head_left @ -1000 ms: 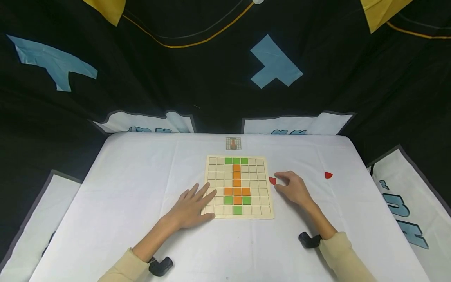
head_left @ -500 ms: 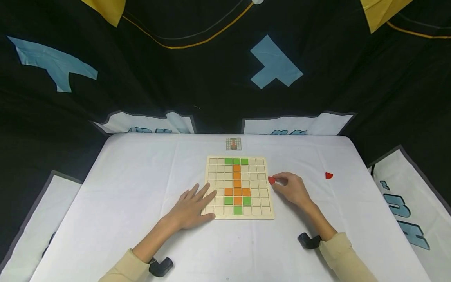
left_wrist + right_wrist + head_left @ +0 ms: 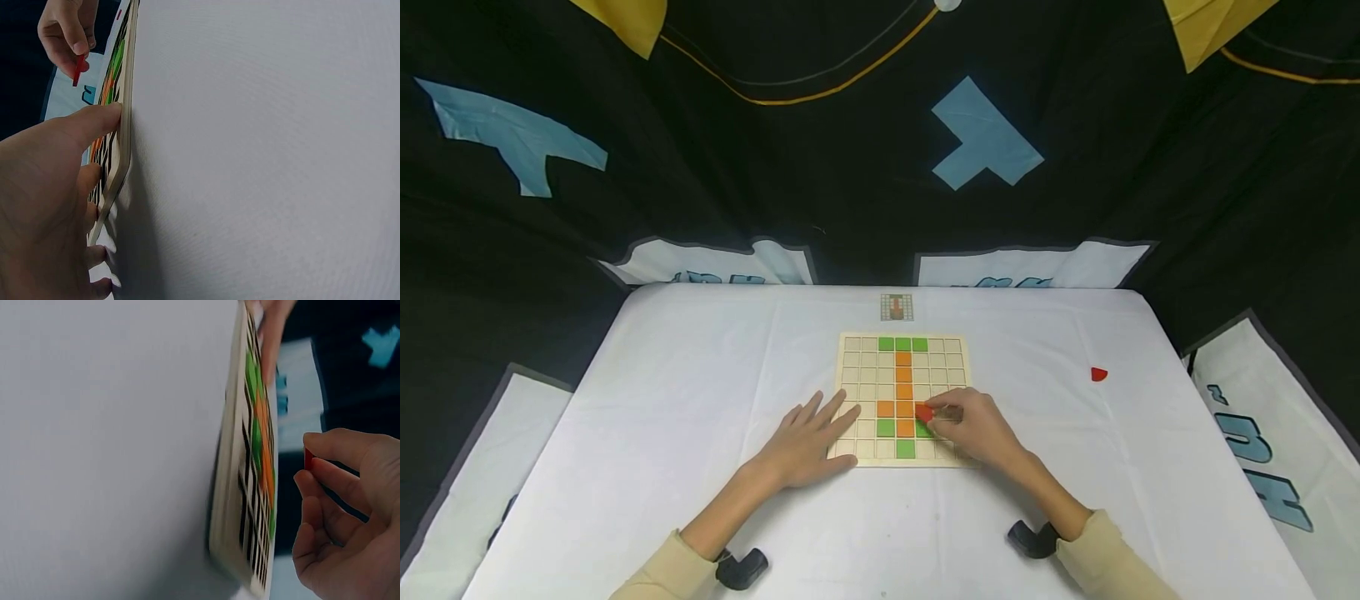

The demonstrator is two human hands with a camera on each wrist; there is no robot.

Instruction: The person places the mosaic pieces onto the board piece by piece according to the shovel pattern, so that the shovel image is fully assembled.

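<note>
A wooden grid board (image 3: 868,375) lies mid-table, with orange tiles (image 3: 904,390) and green tiles (image 3: 886,427) set in some of its squares. My left hand (image 3: 808,442) rests with spread fingers on the board's near left part; in the left wrist view its thumb (image 3: 103,119) lies at the board's edge. Between thumb and fingertips my right hand (image 3: 977,425) pinches a small red piece (image 3: 923,412) with a rounded side. It is over the board's right middle, covering an orange tile, and in the right wrist view the red piece (image 3: 309,459) is raised off the board.
Another red piece (image 3: 1099,374) with a curved side lies on the white tablecloth (image 3: 1037,325) to the right. Behind the board sits a small pattern card (image 3: 897,307). Black cloth (image 3: 850,192) hangs beyond the table's far edge.
My right hand has picked the red piece up from beside the board's right edge and carried it left over the board. The left hand has stayed put.
</note>
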